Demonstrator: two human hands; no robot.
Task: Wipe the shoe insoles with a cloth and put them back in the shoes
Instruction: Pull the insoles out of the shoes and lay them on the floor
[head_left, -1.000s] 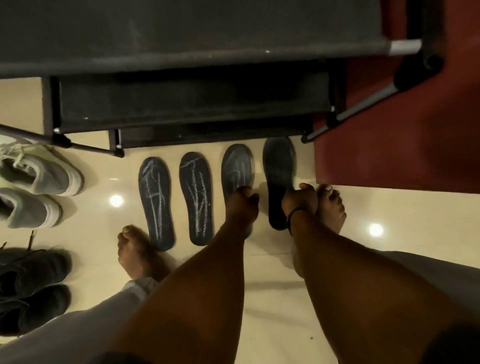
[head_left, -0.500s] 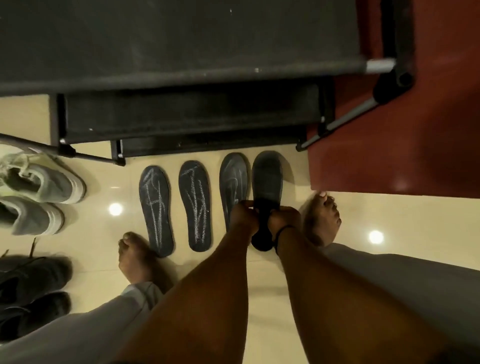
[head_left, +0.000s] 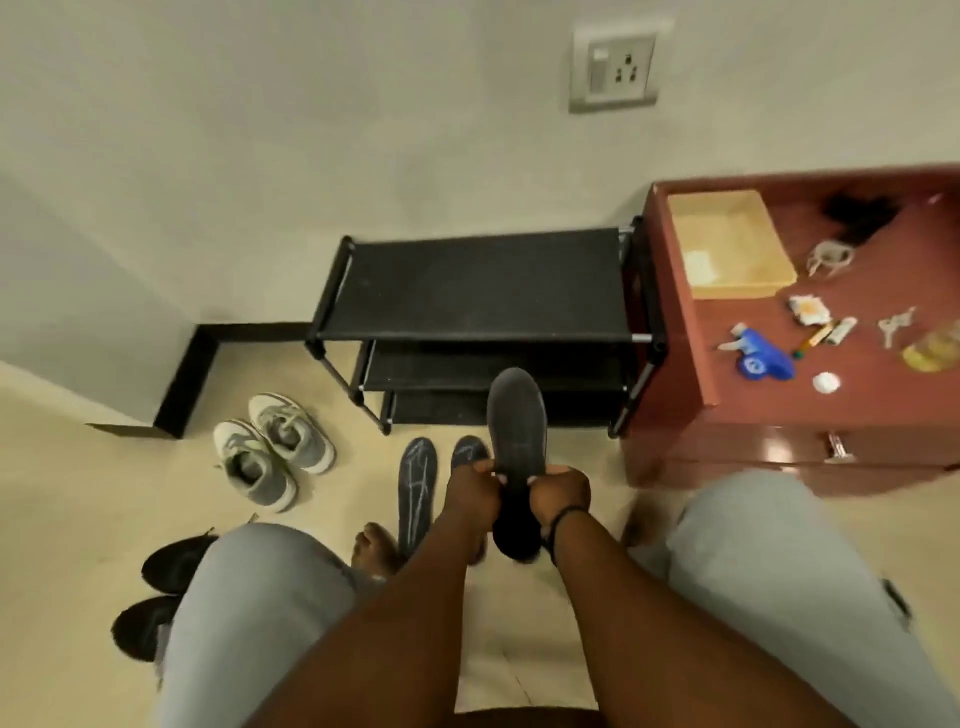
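Observation:
A dark grey insole (head_left: 515, 415) is lifted off the floor, toe end pointing away from me. My left hand (head_left: 474, 491) and my right hand (head_left: 561, 493) both grip it near its middle, one on each side. Two more insoles with pale chalky marks lie on the floor to the left: one in full view (head_left: 415, 483), one (head_left: 466, 451) mostly hidden behind my left hand. A pair of grey sneakers (head_left: 272, 449) stands further left. A pair of black shoes (head_left: 156, 597) sits near my left knee. No cloth is visible.
A black three-tier shoe rack (head_left: 483, 291) stands against the wall ahead. A red-brown cabinet (head_left: 748, 441) on the right carries a cardboard box (head_left: 727, 244), a blue spray bottle (head_left: 761, 356) and small items. My bare left foot (head_left: 374, 545) rests on the tiled floor.
Both hands have raised the rightmost insole off the floor. My head has come up and back, so the wall, the cabinet top and both pairs of shoes now show.

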